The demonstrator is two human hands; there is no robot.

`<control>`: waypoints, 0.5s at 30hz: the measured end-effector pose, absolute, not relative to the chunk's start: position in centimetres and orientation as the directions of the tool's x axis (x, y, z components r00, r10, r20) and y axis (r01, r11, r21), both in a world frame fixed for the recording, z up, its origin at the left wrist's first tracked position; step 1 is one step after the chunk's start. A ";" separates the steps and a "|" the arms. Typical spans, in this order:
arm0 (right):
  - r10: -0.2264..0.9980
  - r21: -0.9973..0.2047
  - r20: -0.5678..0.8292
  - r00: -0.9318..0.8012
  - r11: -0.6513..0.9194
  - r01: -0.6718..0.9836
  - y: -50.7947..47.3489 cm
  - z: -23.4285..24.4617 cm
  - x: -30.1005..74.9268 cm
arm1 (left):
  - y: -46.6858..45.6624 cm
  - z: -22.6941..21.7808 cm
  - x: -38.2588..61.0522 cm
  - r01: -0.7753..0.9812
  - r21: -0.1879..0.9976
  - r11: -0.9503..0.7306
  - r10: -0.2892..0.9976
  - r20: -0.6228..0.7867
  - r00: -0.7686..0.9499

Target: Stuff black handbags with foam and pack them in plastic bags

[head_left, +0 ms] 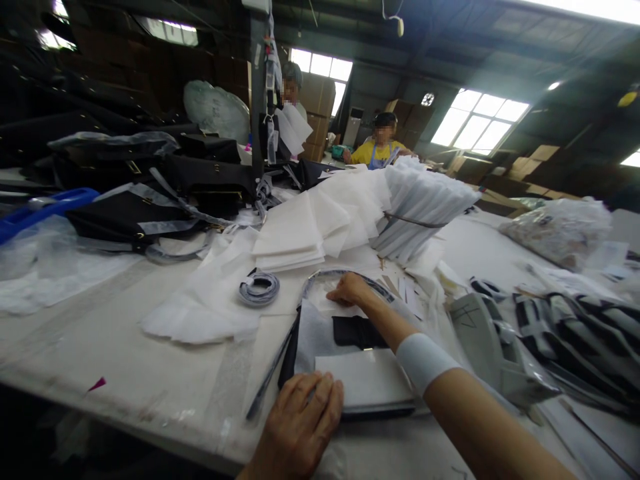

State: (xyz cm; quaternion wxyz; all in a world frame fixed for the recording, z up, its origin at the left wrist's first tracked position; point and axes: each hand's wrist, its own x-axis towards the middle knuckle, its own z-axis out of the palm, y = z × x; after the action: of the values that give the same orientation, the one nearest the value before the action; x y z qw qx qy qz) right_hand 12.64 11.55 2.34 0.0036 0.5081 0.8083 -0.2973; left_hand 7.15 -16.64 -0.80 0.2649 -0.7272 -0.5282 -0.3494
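Note:
A black bag lies flat on the white table before me, partly covered by white wrapping sheets. My left hand rests palm down with fingers spread on the bag's near edge. My right hand, a white band on its wrist, reaches forward with fingers curled on the bag's wrapped handle loop at the far end. A small roll of grey tape lies just left of the handle.
Stacks of white sheets and a tied white bundle lie behind. Black bags pile at the left, wrapped striped straps at the right. Two people work at the far end.

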 end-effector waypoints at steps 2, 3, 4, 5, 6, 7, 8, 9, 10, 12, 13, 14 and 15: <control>0.806 -0.501 -0.365 -0.466 0.251 0.828 11.1 2.2 12.5 | -16.6 -0.7 7.1 0.951 -0.016 -0.310 0.584 0.786 0.204; 0.800 -0.516 -0.389 -0.456 0.221 0.827 10.9 2.2 12.4 | -16.6 -0.6 7.1 0.949 -0.015 -0.316 0.581 0.787 0.206; 0.794 -0.540 -0.402 -0.456 0.197 0.818 10.7 2.2 12.5 | -16.5 -0.5 6.9 0.947 -0.014 -0.321 0.575 0.792 0.207; 0.789 -0.567 -0.410 -0.457 0.172 0.806 10.6 2.3 12.5 | -16.5 -0.4 6.8 0.945 -0.015 -0.327 0.568 0.796 0.209; 0.785 -0.593 -0.418 -0.458 0.146 0.792 10.5 2.3 12.5 | -16.5 -0.2 6.5 0.943 -0.017 -0.333 0.564 0.798 0.213; 0.781 -0.617 -0.425 -0.457 0.120 0.778 10.5 2.4 12.6 | -16.5 0.0 6.2 0.940 -0.021 -0.340 0.564 0.795 0.222; 0.778 -0.638 -0.433 -0.456 0.093 0.764 10.6 2.4 12.7 | -16.6 0.2 5.9 0.938 -0.029 -0.346 0.567 0.790 0.234; 0.775 -0.658 -0.439 -0.455 0.067 0.750 10.6 2.5 12.8 | -16.7 0.3 5.6 0.936 -0.040 -0.351 0.571 0.783 0.247; 0.773 -0.679 -0.443 -0.454 0.041 0.733 10.7 2.6 12.9 | -16.7 0.4 5.3 0.934 -0.050 -0.354 0.578 0.773 0.260; 0.771 -0.726 -0.440 -0.461 -0.003 0.688 10.8 2.8 13.2 | -16.9 0.2 4.8 0.934 -0.061 -0.353 0.591 0.759 0.274; 0.771 -0.752 -0.432 -0.468 -0.021 0.659 10.8 3.0 13.3 | -16.9 0.1 4.6 0.933 -0.062 -0.354 0.594 0.756 0.275; 0.771 -0.778 -0.421 -0.478 -0.036 0.627 10.7 3.2 13.4 | -17.0 -0.1 4.4 0.933 -0.059 -0.356 0.591 0.759 0.274; 0.771 -0.804 -0.406 -0.490 -0.048 0.592 10.6 3.5 13.5 | -17.0 -0.3 4.3 0.931 -0.052 -0.361 0.591 0.759 0.272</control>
State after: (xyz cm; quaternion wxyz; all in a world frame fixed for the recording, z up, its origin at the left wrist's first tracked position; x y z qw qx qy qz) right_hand 13.46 10.61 3.45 -0.0854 0.4978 0.6847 -0.5253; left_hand 4.34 -16.99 -0.35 0.2559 -0.7553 -0.5038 -0.3321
